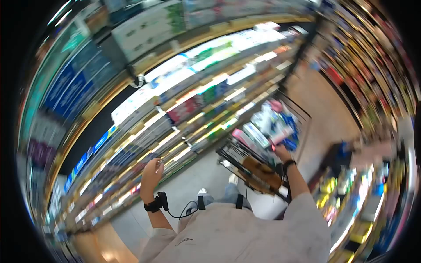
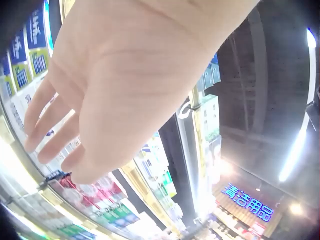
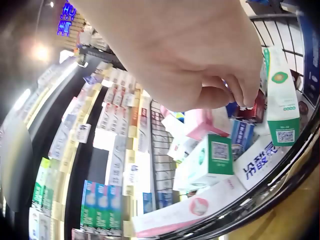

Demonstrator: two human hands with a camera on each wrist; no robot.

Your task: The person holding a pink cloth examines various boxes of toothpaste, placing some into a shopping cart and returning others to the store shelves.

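Observation:
My left hand [image 1: 152, 173] is held out beside the shelves, its fingers loosely extended with nothing in them. The left wrist view shows its palm [image 2: 135, 85] in front of rows of packaged goods. Over the shopping cart [image 1: 228, 153], my right hand [image 1: 283, 153] has its fingers curled, pinching a small red box [image 3: 258, 107]. Below and around it in the cart lie a green-and-white carton [image 3: 212, 157], a taller green-and-white carton [image 3: 281, 95], a pink box [image 3: 202, 124] and a long white-and-pink box [image 3: 195, 207].
Long lit shelves [image 1: 188, 105] of packaged goods run along the left and front. A brown bag [image 1: 261, 175] sits at the near end of the cart. More shelving [image 1: 368, 57] stands across the aisle floor [image 1: 326, 103]. Another person [image 1: 372, 151] appears blurred at the right.

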